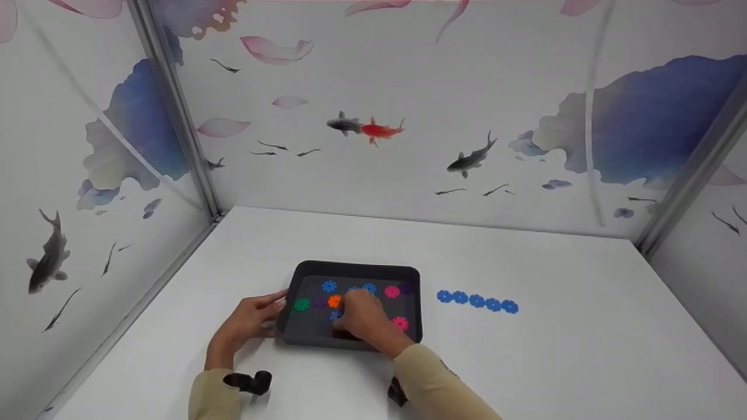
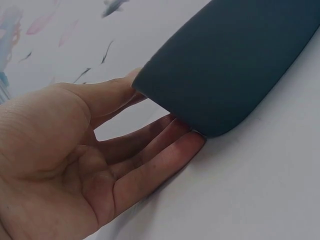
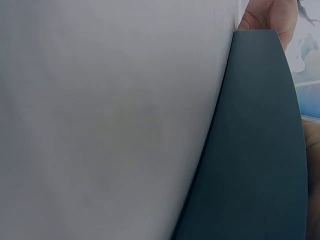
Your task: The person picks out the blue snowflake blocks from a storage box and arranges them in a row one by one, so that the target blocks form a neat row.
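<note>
A dark rectangular tray (image 1: 350, 344) lies on the white table, with flower-shaped plastic discs inside. My left hand (image 1: 251, 321) holds the tray's left end; in the left wrist view its thumb lies along the upper rim and its fingertips touch the lower edge. My right hand (image 1: 365, 315) reaches down into the tray, fingers bent, over the middle discs. Its fingertips are hidden, so whether they pinch a disc does not show. Around it lie an orange disc (image 1: 334, 301), a blue disc (image 1: 329, 286), a green disc (image 1: 301, 304) and a pink disc (image 1: 400, 323).
Right of the tray, several blue discs (image 1: 477, 301) form a slanting row on the white table (image 1: 554, 350). Panels (image 1: 408, 76) printed with fish and petals enclose the table at the back and sides.
</note>
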The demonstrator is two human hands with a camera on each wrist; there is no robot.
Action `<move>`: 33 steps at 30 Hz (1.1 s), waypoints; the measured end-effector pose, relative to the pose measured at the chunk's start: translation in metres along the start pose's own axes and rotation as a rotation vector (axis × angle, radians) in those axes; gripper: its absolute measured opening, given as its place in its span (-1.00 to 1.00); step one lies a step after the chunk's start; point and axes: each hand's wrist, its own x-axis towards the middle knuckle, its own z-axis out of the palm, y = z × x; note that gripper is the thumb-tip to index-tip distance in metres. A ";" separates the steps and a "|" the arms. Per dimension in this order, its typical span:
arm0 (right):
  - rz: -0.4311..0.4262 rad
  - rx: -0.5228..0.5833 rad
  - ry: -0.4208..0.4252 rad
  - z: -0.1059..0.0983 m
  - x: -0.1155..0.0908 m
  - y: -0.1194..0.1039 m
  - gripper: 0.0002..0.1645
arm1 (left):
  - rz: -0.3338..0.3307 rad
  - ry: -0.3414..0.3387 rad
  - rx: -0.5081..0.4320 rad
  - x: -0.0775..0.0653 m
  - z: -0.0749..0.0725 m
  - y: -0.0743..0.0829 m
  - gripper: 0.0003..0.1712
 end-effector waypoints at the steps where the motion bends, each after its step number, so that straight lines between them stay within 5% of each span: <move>1: 0.002 0.008 0.001 -0.001 0.000 0.001 -0.78 | 0.000 -0.001 0.001 0.000 0.000 0.000 -0.38; 20: -0.010 0.109 0.143 -0.050 -0.009 0.050 -0.67 | -0.023 0.016 -0.012 -0.001 0.001 0.001 -0.42; 33: 0.107 0.055 0.245 -0.094 -0.012 0.091 -0.67 | -0.024 0.029 -0.004 -0.002 0.002 0.002 -0.43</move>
